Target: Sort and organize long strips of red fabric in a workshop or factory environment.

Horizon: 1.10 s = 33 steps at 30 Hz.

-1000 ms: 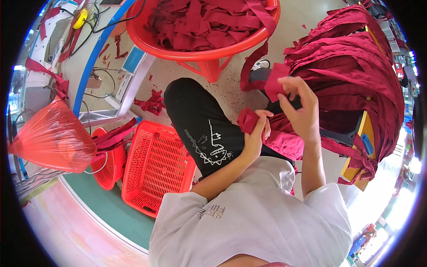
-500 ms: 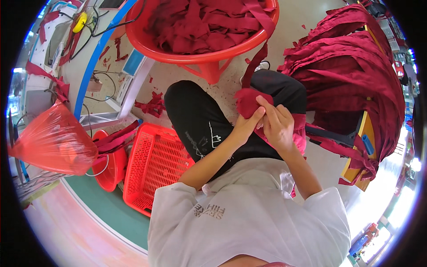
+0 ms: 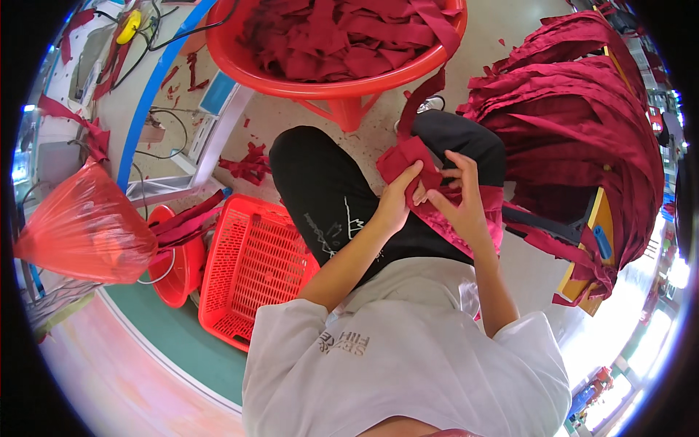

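Above my lap, my left hand is closed around a rolled bundle of dark red fabric strip, thumb on top. From the bundle one length of strip runs up to the red basin, which is heaped with the same cloth. My right hand is just right of the bundle, fingers spread and bent, with nothing in its grasp that I can see. Its fingertips come close to the roll; whether they touch it I cannot tell.
On the right, many dark red strips hang over a wooden rack. At left are an empty red plastic basket, a red bucket, a filled red plastic bag and a blue-edged table. Cloth scraps lie on the floor.
My right hand has come off the roll, moved slightly right and opened. The roll has turned in my left hand and now shows its flat, folded side.
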{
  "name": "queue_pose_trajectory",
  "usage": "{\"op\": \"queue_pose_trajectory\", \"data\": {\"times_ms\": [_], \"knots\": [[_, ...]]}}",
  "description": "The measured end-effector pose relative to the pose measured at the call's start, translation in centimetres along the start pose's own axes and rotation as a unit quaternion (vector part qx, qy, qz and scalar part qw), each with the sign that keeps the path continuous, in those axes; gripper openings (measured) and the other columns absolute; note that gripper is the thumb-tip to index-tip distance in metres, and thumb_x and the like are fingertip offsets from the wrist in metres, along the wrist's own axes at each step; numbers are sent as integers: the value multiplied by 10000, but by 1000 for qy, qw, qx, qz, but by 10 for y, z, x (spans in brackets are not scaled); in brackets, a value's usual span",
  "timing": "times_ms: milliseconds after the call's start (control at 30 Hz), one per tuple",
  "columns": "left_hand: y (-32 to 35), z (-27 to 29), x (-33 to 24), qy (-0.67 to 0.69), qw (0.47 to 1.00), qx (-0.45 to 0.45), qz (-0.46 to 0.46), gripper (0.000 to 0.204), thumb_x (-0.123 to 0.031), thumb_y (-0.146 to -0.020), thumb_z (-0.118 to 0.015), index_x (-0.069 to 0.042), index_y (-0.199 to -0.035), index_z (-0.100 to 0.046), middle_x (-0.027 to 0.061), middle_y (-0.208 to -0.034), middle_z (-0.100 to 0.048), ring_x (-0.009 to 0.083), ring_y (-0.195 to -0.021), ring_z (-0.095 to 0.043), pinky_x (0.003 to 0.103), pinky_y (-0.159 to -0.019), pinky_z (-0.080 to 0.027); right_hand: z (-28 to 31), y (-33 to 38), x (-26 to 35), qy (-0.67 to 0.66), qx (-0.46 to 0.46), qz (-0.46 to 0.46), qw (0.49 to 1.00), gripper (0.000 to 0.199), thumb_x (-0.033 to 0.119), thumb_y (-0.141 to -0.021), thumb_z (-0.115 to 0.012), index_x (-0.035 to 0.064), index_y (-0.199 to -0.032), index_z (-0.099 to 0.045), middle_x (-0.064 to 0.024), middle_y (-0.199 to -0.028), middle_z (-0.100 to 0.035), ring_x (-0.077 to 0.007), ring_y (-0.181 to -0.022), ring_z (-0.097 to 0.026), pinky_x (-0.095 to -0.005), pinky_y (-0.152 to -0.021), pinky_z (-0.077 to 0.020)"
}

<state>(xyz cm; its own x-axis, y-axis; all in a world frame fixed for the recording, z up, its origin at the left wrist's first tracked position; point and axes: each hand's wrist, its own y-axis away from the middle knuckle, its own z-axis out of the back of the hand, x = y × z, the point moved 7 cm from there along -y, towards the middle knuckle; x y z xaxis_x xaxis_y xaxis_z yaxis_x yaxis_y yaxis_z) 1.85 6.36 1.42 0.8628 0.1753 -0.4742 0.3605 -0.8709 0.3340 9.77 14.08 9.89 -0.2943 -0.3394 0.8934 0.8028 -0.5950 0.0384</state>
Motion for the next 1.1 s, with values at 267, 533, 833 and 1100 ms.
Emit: {"op": "queue_pose_trajectory", "data": {"times_ms": [267,533,833,1100], "knots": [[8,-39,-28,-49,995,80,18,270,-290,-995,-501,-44,-952,-603,-29,-562,-458,65,-499,-431,228,-523,-332,9,-32,-3,-117,75,62,988,198,45,-802,-720,-8,-839,-532,-81,-913,-592,-174,-893,-573,-292,-796,-447],[-16,-16,-58,76,993,85,-21,441,-373,-1046,-322,-45,-890,-571,-3,-502,-393,122,-442,-347,269,-513,-335,28,-21,66,-225,149,45,962,269,-20,-747,-706,7,-708,-442,-46,-649,-385,-117,-612,-380,-303,-552,-317],[-11,-2,-35,100,994,-9,46,736,-732,-930,-231,-74,-780,-523,-5,-526,-397,147,-452,-411,276,-443,-351,-31,-46,38,-362,98,-121,919,146,119,-946,-595,-7,-874,-599,-55,-734,-637,-97,-662,-599,-240,-614,-474],[-6,2,-36,-71,997,12,-13,508,-575,-963,-437,-89,-1080,-524,36,-768,-577,112,-452,-477,255,-394,-399,-54,-37,4,-339,92,-177,919,132,102,-972,-566,-11,-912,-600,-59,-697,-637,-99,-561,-595,-230,-513,-482]]}}
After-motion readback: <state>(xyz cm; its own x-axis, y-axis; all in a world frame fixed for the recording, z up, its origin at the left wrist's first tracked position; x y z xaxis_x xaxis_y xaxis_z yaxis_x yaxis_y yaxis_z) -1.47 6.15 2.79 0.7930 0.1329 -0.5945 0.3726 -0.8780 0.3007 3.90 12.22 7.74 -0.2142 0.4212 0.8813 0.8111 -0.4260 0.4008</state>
